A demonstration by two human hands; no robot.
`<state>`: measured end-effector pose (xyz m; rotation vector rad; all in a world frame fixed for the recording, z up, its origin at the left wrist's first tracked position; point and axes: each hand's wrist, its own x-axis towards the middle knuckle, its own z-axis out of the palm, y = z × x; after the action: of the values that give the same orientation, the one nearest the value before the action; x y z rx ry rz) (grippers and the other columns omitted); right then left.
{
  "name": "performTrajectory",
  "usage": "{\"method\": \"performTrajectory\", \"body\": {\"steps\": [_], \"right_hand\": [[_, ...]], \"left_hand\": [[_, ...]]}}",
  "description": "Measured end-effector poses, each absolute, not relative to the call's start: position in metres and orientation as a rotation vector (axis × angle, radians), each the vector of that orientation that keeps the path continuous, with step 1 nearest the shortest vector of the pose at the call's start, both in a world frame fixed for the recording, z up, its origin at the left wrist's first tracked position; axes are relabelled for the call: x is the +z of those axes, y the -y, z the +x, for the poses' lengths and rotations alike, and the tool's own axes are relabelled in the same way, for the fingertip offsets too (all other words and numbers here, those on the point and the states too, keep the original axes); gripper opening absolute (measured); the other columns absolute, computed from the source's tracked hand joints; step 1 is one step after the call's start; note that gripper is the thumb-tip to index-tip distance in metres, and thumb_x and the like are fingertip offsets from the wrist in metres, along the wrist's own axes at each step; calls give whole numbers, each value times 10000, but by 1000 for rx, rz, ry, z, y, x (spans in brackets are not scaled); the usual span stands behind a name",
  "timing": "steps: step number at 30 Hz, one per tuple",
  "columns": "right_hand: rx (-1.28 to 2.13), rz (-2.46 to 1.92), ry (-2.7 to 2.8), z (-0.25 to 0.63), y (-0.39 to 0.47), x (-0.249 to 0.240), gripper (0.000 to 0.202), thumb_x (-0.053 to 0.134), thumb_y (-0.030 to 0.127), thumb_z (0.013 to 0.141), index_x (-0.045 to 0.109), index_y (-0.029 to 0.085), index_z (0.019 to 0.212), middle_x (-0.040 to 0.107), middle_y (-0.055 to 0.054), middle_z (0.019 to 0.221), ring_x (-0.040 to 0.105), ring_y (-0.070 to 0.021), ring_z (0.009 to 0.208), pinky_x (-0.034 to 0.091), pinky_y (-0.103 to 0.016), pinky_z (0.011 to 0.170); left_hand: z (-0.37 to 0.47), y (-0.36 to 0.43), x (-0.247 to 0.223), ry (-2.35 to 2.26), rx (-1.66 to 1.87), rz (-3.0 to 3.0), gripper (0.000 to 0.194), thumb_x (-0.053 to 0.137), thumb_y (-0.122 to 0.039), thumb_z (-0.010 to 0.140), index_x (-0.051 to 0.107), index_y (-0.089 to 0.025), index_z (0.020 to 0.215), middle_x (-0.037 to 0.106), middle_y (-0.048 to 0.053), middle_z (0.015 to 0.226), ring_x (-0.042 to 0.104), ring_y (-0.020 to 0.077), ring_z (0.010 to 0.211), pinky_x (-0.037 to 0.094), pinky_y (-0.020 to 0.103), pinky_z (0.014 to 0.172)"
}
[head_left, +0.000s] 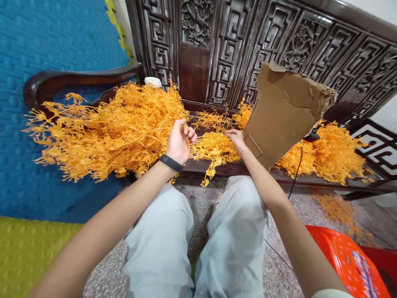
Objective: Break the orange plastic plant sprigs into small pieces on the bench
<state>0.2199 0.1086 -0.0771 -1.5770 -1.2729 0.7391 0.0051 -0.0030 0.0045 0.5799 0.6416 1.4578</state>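
Note:
My left hand (181, 142), with a black band at the wrist, is closed with curled fingers around part of an orange plastic sprig, beside a large heap of orange foliage (124, 128). Over the smaller orange pieces (214, 145) in the middle is my right hand (236, 138). Its fingertips are pinched together at the pieces' edge; what they hold is too small to make out. A torn piece of brown cardboard (282, 107) stands tilted just right of that hand.
The dark carved wooden bench (198, 70) runs behind. More orange foliage (335, 153) lies at the right, near a black cable (297, 171). A white cup-like object (153, 82) is behind the left heap. A red stool (344, 252) stands at lower right; blue matting (62, 37) covers the left.

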Motion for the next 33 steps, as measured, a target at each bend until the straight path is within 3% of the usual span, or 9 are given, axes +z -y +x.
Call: {"method": "performTrajectory", "body": {"steps": [3, 5, 7, 9, 10, 13, 16, 24, 33], "right_hand": [[918, -1418, 1423, 206, -95, -63, 86, 623, 209, 691, 681, 154, 720, 681, -27, 726, 592, -102, 636, 458, -225, 597], [1087, -1260, 1588, 197, -81, -50, 293, 592, 407, 760, 684, 144, 670, 682, -63, 711, 603, -115, 627, 467, -244, 607], [1240, -1136, 1760, 187, -65, -37, 588, 419, 616, 808, 677, 133, 592, 678, -99, 696, 612, -134, 646, 478, -275, 660], [1360, -1051, 1925, 177, -48, -25, 721, 290, 703, 802, 686, 132, 606, 673, -98, 694, 608, -139, 671, 467, -287, 704], [1379, -1024, 2010, 172, -40, -20, 710, 316, 716, 784, 688, 131, 629, 665, -83, 684, 593, -132, 661, 452, -282, 699], [1273, -998, 2219, 157, -23, -12, 529, 559, 638, 704, 657, 123, 631, 572, -7, 586, 472, -84, 566, 359, -248, 598], [1196, -978, 2237, 148, -17, -12, 420, 659, 521, 673, 594, 120, 565, 451, 39, 528, 357, -61, 539, 264, -245, 548], [1327, -943, 1925, 157, -26, -17, 209, 721, 333, 635, 647, 141, 670, 601, 11, 663, 508, -89, 639, 384, -257, 669], [1336, -1013, 1352, 178, -49, -30, 76, 701, 227, 666, 660, 168, 643, 616, 17, 669, 540, -81, 639, 416, -235, 667]], "left_hand": [[5, 4, 5, -638, 1466, 585, 367, 370, -275, 857, 240, -193, 523, 295, -44, 431, 325, 73, 365, 276, 209, 395], [5, 4, 5, -642, 1474, 586, 369, 360, -262, 862, 241, -195, 519, 293, -41, 427, 321, 77, 363, 272, 213, 390], [5, 4, 6, -648, 1480, 592, 374, 349, -254, 867, 244, -196, 513, 292, -39, 426, 318, 78, 360, 271, 214, 387], [6, 4, 6, -655, 1487, 603, 383, 362, -264, 870, 251, -195, 509, 295, -41, 430, 320, 77, 359, 278, 212, 388], [6, 5, 7, -660, 1494, 610, 388, 380, -275, 868, 256, -195, 509, 300, -42, 433, 323, 76, 360, 282, 210, 389], [7, 6, 7, -667, 1525, 634, 401, 436, -302, 856, 268, -195, 509, 315, -43, 439, 335, 74, 366, 291, 207, 389], [7, 7, 8, -664, 1532, 649, 406, 435, -306, 858, 274, -193, 503, 324, -39, 438, 336, 72, 369, 295, 206, 389], [6, 8, 8, -648, 1515, 658, 415, 420, -313, 862, 273, -190, 494, 334, -35, 434, 352, 75, 382, 326, 207, 418], [5, 7, 8, -613, 1504, 648, 431, 411, -305, 873, 273, -186, 482, 331, -30, 437, 347, 76, 383, 305, 213, 412]]}}
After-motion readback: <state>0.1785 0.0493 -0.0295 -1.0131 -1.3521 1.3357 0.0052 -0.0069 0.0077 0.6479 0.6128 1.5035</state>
